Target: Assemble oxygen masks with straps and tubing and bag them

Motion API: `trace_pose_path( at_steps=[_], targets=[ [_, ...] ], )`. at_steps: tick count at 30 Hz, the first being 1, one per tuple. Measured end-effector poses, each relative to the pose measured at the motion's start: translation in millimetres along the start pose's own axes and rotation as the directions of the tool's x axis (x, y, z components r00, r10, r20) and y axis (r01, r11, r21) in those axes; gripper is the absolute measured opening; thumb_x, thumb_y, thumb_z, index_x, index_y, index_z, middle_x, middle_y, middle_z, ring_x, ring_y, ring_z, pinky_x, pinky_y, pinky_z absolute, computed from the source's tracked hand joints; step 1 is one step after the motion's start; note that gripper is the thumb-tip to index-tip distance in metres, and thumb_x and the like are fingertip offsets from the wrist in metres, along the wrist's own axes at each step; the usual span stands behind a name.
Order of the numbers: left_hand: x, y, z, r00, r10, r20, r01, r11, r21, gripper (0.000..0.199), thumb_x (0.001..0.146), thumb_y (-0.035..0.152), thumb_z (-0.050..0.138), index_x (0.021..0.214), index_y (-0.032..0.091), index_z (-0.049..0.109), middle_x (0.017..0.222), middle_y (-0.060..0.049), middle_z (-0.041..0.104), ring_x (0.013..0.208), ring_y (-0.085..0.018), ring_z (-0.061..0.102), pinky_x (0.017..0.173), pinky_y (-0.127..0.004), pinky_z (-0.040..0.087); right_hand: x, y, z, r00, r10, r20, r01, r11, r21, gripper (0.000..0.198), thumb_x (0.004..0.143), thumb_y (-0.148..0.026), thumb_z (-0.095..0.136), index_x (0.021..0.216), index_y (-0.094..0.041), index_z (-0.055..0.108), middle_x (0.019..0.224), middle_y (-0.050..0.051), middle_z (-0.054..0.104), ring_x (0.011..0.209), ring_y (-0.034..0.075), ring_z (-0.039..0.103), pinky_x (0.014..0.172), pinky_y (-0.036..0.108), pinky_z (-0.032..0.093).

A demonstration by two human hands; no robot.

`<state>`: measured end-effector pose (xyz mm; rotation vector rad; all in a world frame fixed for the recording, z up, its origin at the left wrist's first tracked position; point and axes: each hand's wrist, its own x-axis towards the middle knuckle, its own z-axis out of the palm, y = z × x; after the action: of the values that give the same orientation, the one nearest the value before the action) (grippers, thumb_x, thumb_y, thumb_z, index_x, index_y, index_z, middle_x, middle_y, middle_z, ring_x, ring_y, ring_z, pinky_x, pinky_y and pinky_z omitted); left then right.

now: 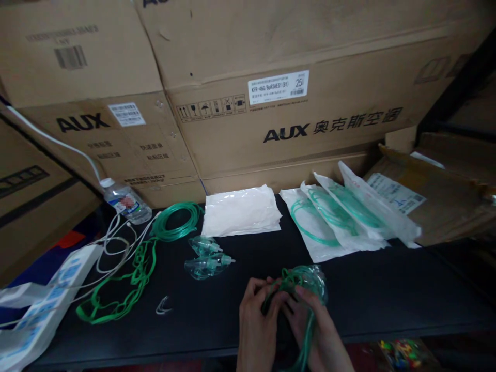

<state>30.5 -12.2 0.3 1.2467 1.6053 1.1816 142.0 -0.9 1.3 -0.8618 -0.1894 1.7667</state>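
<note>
Near the table's front edge, both hands are closed around one clear green oxygen mask (310,276) with its tubing (307,338). My left hand (258,312) has its fingers bent at the mask's left side, by a thin green strap (285,279). Thumb on top, my right hand (315,315) grips the mask and the tube, which hangs down toward the lower edge of the view. Fingers cover part of the mask, so the exact grip points are hidden. Two more clear masks (209,264) lie on the black table to the left.
A coil of green tubing (176,222) and loose green straps (124,299) lie left. Behind are stacked white packets (240,212) and several packaged tubing sets (310,227). A power strip (65,299), cables and a bottle (126,201) occupy the left; cardboard boxes (232,51) wall the back.
</note>
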Motion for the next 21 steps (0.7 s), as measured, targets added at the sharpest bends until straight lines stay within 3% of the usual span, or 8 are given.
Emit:
trace_pose_path(
  at_steps=[5,8,13,17,21],
  targets=[
    [0.5,-6.3,0.5,0.999,0.049,-0.016,-0.047,0.991,0.121,0.013,0.087,0.025,0.068,0.097,0.023,0.077,0.098,-0.006,0.071,0.096,-0.025,0.07,0.088,-0.038,0.057,10.1,-8.4,-3.2,0.998,-0.055,-0.012,0.055,0.998,-0.023,0.055,0.071,-0.031,0.091,0.121,-0.024,0.071,0.093,0.005,0.082,0.094,0.027,0.078,0.088,0.038,0.058],
    [-3.4,-15.8,-2.7,0.996,0.074,-0.052,-0.067,0.99,0.127,0.027,0.083,0.025,0.074,0.11,0.024,0.072,0.106,-0.006,0.073,0.101,-0.025,0.071,0.09,-0.039,0.058,14.1,-16.5,-3.1,0.998,-0.054,-0.033,0.054,0.999,-0.003,0.062,0.072,-0.029,0.09,0.128,-0.023,0.066,0.091,0.004,0.081,0.087,0.027,0.078,0.086,0.041,0.058],
    [-10.3,-20.3,-21.8,0.964,0.257,-0.06,-0.244,0.955,0.171,0.033,0.093,0.041,0.067,0.121,0.025,0.071,0.118,-0.009,0.072,0.106,-0.026,0.07,0.092,-0.037,0.058,17.0,-27.2,1.0,0.993,-0.07,-0.093,0.073,0.997,0.039,0.067,0.069,-0.03,0.09,0.13,-0.025,0.062,0.084,0.0,0.078,0.076,0.022,0.075,0.079,0.038,0.06],
    [11.8,2.1,-54.9,0.893,0.449,-0.014,-0.405,0.818,0.407,0.019,0.099,0.03,0.06,0.113,0.026,0.073,0.11,-0.006,0.073,0.103,-0.022,0.07,0.093,-0.033,0.056,15.7,-31.3,1.8,0.997,-0.018,-0.07,0.025,0.996,0.088,0.066,0.066,-0.03,0.092,0.126,-0.026,0.065,0.074,-0.004,0.072,0.066,0.016,0.067,0.073,0.035,0.061],
    [69.0,31.4,-80.7,0.847,0.5,0.182,-0.495,0.613,0.616,0.02,0.1,0.025,0.059,0.117,0.024,0.069,0.113,-0.006,0.071,0.108,-0.023,0.067,0.1,-0.039,0.054,17.7,-31.0,-2.0,0.999,0.023,0.032,-0.025,0.997,0.074,0.051,0.071,-0.033,0.089,0.117,-0.025,0.069,0.071,-0.003,0.068,0.066,0.015,0.063,0.072,0.034,0.059]
  ],
)
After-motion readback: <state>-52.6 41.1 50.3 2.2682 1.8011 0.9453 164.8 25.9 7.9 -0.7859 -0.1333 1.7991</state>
